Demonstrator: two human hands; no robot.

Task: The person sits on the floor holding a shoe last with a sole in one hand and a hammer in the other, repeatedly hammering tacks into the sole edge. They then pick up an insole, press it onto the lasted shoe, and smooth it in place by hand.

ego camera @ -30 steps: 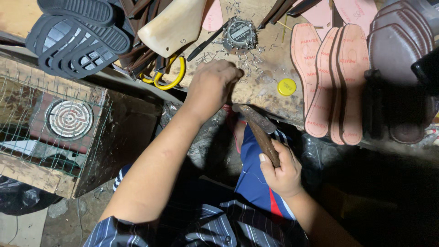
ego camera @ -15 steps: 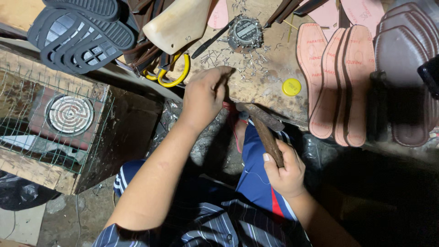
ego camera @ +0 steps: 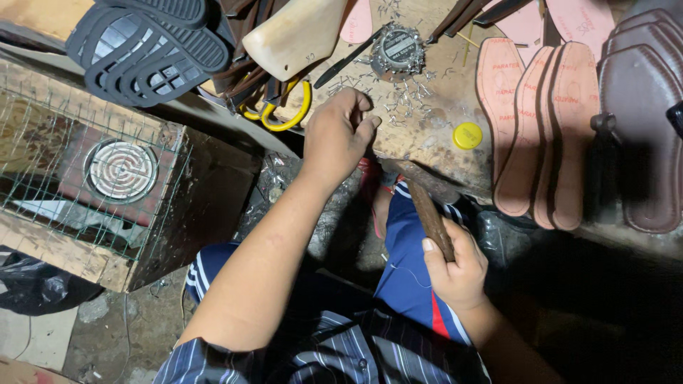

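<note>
My left hand (ego camera: 340, 134) rests on the wooden workbench (ego camera: 427, 135), its fingers pinched together among several small loose metal nails (ego camera: 405, 103); whether a nail is between the fingertips cannot be made out. My right hand (ego camera: 455, 270) hangs lower, over my lap, shut around the wooden handle of a hammer (ego camera: 427, 210) whose head points up toward the bench edge. A round tin (ego camera: 395, 47) ringed with nails sits just beyond my left hand.
Pink insoles (ego camera: 541, 121) and brown soles (ego camera: 644, 121) lie on the right of the bench. A yellow cap (ego camera: 467, 135), yellow-handled pliers (ego camera: 284, 114), a wooden shoe last (ego camera: 295, 35) and black treaded soles (ego camera: 142, 50) sit nearby. A wire-mesh crate (ego camera: 92, 185) stands at left.
My left hand has shifted slightly toward the nails and its fingers have closed into a pinch. My right hand with the hammer has hardly moved.
</note>
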